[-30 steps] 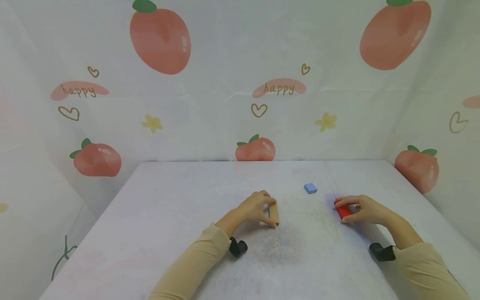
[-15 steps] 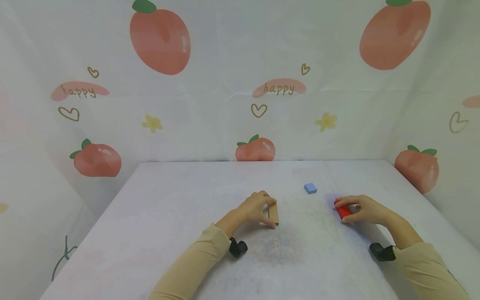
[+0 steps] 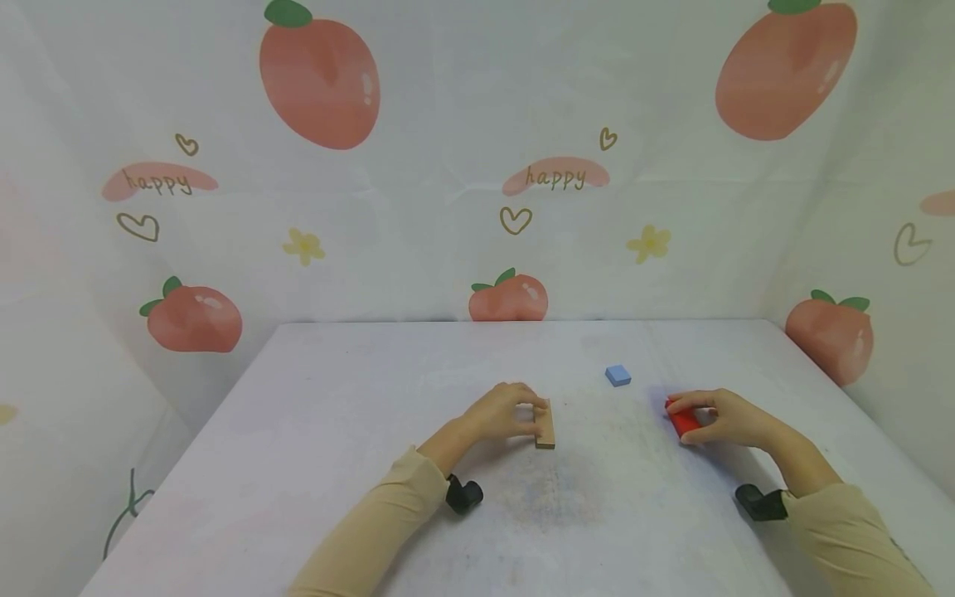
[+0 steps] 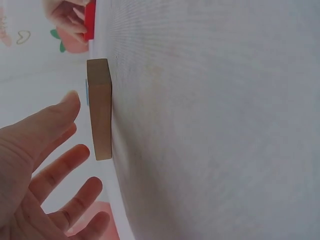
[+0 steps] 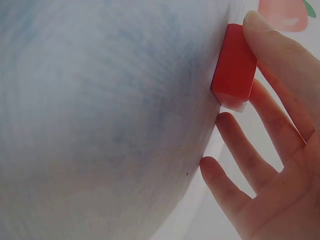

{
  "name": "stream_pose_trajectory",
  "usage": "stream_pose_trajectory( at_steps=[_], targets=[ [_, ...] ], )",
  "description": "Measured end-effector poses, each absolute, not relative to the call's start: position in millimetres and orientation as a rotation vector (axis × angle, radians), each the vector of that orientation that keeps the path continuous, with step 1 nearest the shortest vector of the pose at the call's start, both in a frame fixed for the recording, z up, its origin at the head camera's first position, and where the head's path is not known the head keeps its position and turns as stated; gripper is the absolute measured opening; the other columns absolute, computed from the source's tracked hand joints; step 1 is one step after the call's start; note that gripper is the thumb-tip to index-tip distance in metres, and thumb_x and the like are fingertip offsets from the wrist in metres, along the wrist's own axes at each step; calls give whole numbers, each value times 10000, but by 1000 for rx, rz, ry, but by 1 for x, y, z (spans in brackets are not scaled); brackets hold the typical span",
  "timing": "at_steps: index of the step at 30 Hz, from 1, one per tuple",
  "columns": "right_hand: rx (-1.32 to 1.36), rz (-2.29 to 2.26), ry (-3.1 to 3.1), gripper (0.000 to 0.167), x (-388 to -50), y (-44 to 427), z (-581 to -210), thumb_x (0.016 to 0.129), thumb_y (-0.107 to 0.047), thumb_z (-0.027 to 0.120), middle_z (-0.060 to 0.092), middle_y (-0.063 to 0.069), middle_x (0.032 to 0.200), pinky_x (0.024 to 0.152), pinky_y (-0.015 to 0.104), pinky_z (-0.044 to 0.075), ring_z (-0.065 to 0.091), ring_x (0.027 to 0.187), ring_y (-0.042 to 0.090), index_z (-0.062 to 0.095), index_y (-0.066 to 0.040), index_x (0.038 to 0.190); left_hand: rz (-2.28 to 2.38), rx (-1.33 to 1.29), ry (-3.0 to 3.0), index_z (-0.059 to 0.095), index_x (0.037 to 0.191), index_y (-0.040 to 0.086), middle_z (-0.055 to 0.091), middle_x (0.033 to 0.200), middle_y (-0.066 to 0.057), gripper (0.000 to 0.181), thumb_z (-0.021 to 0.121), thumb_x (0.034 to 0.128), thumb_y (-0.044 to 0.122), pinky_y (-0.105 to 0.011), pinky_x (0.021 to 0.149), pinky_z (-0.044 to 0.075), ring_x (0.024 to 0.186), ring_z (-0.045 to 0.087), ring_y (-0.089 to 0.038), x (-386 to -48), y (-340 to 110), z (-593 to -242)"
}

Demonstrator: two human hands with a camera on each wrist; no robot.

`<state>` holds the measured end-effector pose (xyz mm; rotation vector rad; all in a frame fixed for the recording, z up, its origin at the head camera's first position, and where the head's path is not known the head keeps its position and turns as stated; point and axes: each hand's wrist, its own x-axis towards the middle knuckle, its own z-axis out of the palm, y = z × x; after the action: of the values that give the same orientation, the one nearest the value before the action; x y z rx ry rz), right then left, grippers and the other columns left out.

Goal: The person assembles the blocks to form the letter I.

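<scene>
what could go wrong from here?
Left hand: its fingertips are close to the wooden block without gripping it, so a brush could nudge it.

Right hand: it pinches the red block with the little finger clear, so the block might twist if lifted.

High, forward-down head view; low, close wrist views, red block in both.

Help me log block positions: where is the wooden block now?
In the head view, the wooden block lies on the table slightly right of centre, beside the left hand, with the blue block farther back to its right.
</scene>
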<state>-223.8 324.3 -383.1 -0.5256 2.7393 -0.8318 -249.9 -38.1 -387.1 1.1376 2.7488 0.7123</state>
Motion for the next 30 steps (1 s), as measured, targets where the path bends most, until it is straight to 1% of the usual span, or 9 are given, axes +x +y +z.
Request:
stream_pose_trajectory(
  at_steps=[4, 7, 15, 26, 27, 28, 29, 30],
  targets=[
    [-526, -831, 2738, 391, -224, 324, -383, 764, -227, 751, 512, 284, 1290, 902, 636, 410, 416, 1177, 505, 667, -88, 1120, 732, 1202, 2726, 700, 1083, 82, 685, 1109, -66, 302, 723, 806, 200, -359, 1014, 418, 1095, 613, -202, -249, -38, -387],
    [-535, -832, 2739, 390, -224, 324, -383, 764, -226, 751, 514, 285, 1288, 897, 633, 416, 418, 1173, 505, 666, -86, 1119, 703, 1208, 2733, 715, 1046, 84, 685, 1118, -69, 272, 727, 801, 202, -341, 999, 438, 1106, 614, -204, -249, -37, -388],
    [-544, -823, 2743, 387, -224, 325, -384, 767, -233, 748, 515, 283, 1284, 882, 626, 428, 426, 1161, 496, 666, -93, 1119, 677, 1092, 2738, 719, 1061, 106, 663, 1172, -72, 279, 725, 805, 219, -336, 1000, 440, 1133, 599, -210, -247, -35, -388],
    [-617, -810, 2750, 378, -225, 327, -383, 769, -229, 744, 511, 286, 1299, 890, 645, 408, 418, 1183, 513, 666, -95, 1114, 686, 983, 2738, 713, 1077, 110, 647, 1199, -46, 304, 728, 805, 245, -331, 1015, 428, 1172, 572, -197, -245, -33, -387],
    [-625, -814, 2752, 385, -225, 328, -383, 767, -236, 745, 507, 283, 1307, 895, 643, 408, 416, 1187, 508, 666, -98, 1117, 682, 982, 2739, 713, 1078, 110, 646, 1200, -45, 306, 728, 804, 246, -331, 1015, 428, 1171, 572, -196, -245, -33, -387],
    [-637, -818, 2756, 396, -225, 329, -383, 764, -247, 746, 505, 279, 1314, 898, 638, 411, 436, 1197, 456, 665, -98, 1123, 681, 978, 2738, 712, 1080, 109, 645, 1203, -45, 308, 729, 803, 245, -332, 1017, 425, 1173, 571, -196, -245, -33, -386],
    [-649, -822, 2760, 409, -225, 330, -383, 762, -257, 747, 504, 276, 1318, 899, 632, 415, 442, 1194, 435, 663, -97, 1129, 679, 975, 2737, 712, 1080, 109, 644, 1206, -46, 309, 730, 802, 244, -334, 1019, 424, 1174, 570, -197, -245, -33, -386],
    [-655, -823, 2763, 424, -225, 331, -383, 762, -261, 746, 500, 277, 1322, 899, 627, 421, 442, 1193, 433, 658, -89, 1139, 679, 968, 2735, 711, 1081, 109, 642, 1209, -46, 311, 731, 801, 243, -337, 1021, 421, 1177, 568, -198, -245, -33, -386]
  ],
)
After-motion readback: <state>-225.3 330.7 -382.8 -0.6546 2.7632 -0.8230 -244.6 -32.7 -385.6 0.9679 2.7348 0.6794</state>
